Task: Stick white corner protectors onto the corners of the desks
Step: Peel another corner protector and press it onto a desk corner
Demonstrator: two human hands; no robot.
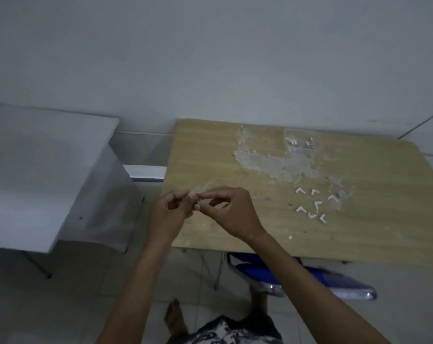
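Corner protector held between both hands at the near-left part of the wooden surface, not yet fitted.

A small pale piece, judged to be a corner protector (pixel 195 194), is pinched between the fingers of the left hand (pixel 169 212) and the right hand (pixel 229 212), both curled onto it above the wooden surface (pixel 359 232); detail is blurred, but the two-handed pinch suggests backing film being peeled to expose adhesive. Spare white protectors (pixel 312 204) lie loosely grouped well to the right, within reach for later corners. A clear bag (pixel 301 142) rests beyond them by a worn patch. A white desk (pixel 36 157) stands to the left, a blue chair (pixel 309 276) beneath the surface.
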